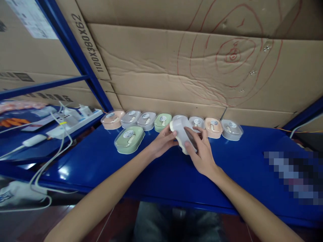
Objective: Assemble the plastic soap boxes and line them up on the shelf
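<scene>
Both my hands hold one white lidded box (180, 131), tilted up on its side just above the blue table (151, 168). My left hand (161, 143) grips its left end. My right hand (200, 151) wraps its right side, thumb across the front. Behind it, a row of several similar small boxes with clear lids runs along the cardboard wall: a peach one (112, 120), grey ones (130, 118), a green one (163, 122). A larger green box (129, 139) lies in front of the row, to the left of my left hand.
White power strips (75, 122) and white cables (45, 161) lie on the left of the blue surface. A blue rack post (75, 53) slants up at left. Large cardboard sheets (202, 67) marked with red scribbles form the back wall. A blurred patch (295, 176) sits at right.
</scene>
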The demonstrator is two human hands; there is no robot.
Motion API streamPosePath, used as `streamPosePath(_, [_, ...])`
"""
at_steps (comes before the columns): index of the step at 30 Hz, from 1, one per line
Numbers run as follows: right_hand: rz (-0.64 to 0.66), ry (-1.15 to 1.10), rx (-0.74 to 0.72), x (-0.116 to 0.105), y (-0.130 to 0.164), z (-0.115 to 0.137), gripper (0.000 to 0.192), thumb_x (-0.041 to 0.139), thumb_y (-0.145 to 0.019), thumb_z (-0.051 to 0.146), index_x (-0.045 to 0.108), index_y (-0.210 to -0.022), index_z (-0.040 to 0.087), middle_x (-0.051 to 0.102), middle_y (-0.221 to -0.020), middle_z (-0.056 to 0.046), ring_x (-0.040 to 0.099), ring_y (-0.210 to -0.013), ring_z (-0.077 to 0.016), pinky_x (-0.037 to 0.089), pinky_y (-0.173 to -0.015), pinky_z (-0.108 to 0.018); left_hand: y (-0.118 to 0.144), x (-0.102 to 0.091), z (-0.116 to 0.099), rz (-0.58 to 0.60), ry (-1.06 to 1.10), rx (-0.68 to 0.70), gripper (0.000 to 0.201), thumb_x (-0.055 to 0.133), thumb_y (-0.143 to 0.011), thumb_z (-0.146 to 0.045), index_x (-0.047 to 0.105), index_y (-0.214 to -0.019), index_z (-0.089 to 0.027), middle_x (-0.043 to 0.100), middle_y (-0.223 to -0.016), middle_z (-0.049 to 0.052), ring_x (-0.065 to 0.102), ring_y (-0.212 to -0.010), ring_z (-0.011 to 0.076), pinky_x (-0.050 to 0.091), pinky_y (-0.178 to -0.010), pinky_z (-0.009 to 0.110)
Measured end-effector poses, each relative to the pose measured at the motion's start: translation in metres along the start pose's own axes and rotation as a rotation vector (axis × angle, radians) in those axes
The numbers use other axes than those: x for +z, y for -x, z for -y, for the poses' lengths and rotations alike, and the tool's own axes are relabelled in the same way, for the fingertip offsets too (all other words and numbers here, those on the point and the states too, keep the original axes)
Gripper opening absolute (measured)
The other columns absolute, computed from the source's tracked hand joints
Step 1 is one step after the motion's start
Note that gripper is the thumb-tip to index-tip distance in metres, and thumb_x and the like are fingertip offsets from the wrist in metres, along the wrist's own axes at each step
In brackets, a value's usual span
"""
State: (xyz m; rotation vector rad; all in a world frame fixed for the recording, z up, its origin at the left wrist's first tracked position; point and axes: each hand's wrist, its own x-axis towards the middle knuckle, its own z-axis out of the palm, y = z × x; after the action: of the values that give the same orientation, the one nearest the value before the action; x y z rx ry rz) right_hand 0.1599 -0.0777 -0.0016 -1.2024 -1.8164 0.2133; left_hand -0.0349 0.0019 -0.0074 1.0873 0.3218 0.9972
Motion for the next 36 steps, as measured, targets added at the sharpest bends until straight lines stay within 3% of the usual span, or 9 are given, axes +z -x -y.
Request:
streamPosePath(8, [0.077, 0.093, 0.015, 0.004, 0.002, -0.004, 0.056, 0.053, -0.11, 0.054, 0.05, -0.161, 0.032, 0.046, -0.157, -0.016, 0.062, -0.136, -0.0379, 0.057, -0.111, -0.061, 0.002, 0.001, 0.0, -0.006, -0.018, -0.011, 0.076, 0.099, -0.079, -0.051, 0.066, -0.142, -0.025, 0.077, -0.129, 0.015, 0.075, -0.119, 0.0358, 0.063, -0.087, 0.041])
streamPosePath(12, [0.069, 0.104, -0.002, 0.004, 0.0, -0.003, 0.065, 0.053, -0.11, 0.058, 0.041, -0.165, 0.028, 0.05, -0.158, -0.018, 0.058, -0.142, -0.0396, 0.055, -0.113, -0.063, 0.001, 0.001, -0.001, -0.019, -0.02, -0.018, 0.071, 0.099, -0.079, -0.047, 0.067, -0.139, -0.024, 0.077, -0.131, 0.015, 0.075, -0.119, 0.0355, 0.062, -0.088, 0.041])
streamPosePath(18, [0.102, 0.117, -0.058, -0.003, -0.002, -0.008, 0.07, 0.049, -0.111, 0.059, 0.031, -0.171, 0.027, 0.056, -0.161, -0.018, 0.055, -0.147, -0.0386, 0.048, -0.119, -0.065, -0.001, -0.003, -0.004, -0.1, -0.046, -0.026, 0.061, 0.094, -0.083, -0.052, 0.07, -0.13, -0.022, 0.081, -0.116, 0.011, 0.078, -0.108, 0.0328, 0.062, -0.086, 0.041])
streamPosePath(20, [0.091, 0.113, -0.054, -0.006, -0.004, -0.012, 0.064, 0.044, -0.114, 0.057, 0.035, -0.169, 0.026, 0.061, -0.157, -0.017, 0.058, -0.143, -0.037, 0.048, -0.119, -0.063, -0.003, -0.007, -0.005, -0.153, -0.051, -0.025, 0.06, 0.091, -0.084, -0.055, 0.07, -0.131, -0.022, 0.081, -0.115, 0.011, 0.078, -0.108, 0.033, 0.062, -0.088, 0.042])
streamPosePath(23, [0.112, 0.178, -0.051, -0.009, -0.007, -0.019, 0.052, 0.039, -0.116, 0.053, 0.056, -0.154, 0.023, 0.066, -0.145, -0.017, 0.06, -0.139, -0.0373, 0.048, -0.119, -0.061, -0.008, -0.014, -0.008, -0.258, -0.023, -0.007, 0.059, 0.088, -0.086, -0.059, 0.071, -0.127, -0.02, 0.081, -0.117, 0.011, 0.077, -0.112, 0.0336, 0.062, -0.093, 0.043])
streamPosePath(28, [0.287, 0.447, -0.061, -0.006, -0.01, -0.025, 0.046, 0.048, -0.112, 0.053, 0.075, -0.123, 0.017, 0.07, -0.12, -0.019, 0.064, -0.122, -0.0411, 0.053, -0.108, -0.065, -0.012, -0.022, -0.014, -0.394, 0.032, 0.011, 0.055, 0.081, -0.09, -0.063, 0.072, -0.121, -0.018, 0.081, -0.116, 0.012, 0.076, -0.116, 0.0337, 0.062, -0.097, 0.042])
streamPosePath(32, [0.294, 0.486, -0.102, -0.004, -0.008, -0.026, 0.042, 0.061, -0.106, 0.05, 0.076, -0.13, 0.02, 0.067, -0.124, -0.019, 0.062, -0.123, -0.0405, 0.056, -0.104, -0.063, -0.012, -0.02, -0.017, -0.399, 0.059, 0.01, 0.06, 0.075, -0.095, -0.065, 0.072, -0.131, -0.018, 0.08, -0.121, 0.012, 0.076, -0.118, 0.0327, 0.063, -0.1, 0.043])
streamPosePath(36, [0.321, 0.478, -0.1, -0.003, -0.005, -0.027, 0.055, 0.072, -0.098, 0.051, 0.071, -0.145, 0.023, 0.064, -0.134, -0.02, 0.061, -0.128, -0.0434, 0.056, -0.104, -0.065, -0.012, -0.018, -0.016, -0.439, 0.076, 0.01, 0.061, 0.07, -0.098, -0.067, 0.072, -0.137, -0.021, 0.081, -0.125, 0.01, 0.075, -0.123, 0.0333, 0.062, -0.104, 0.045])
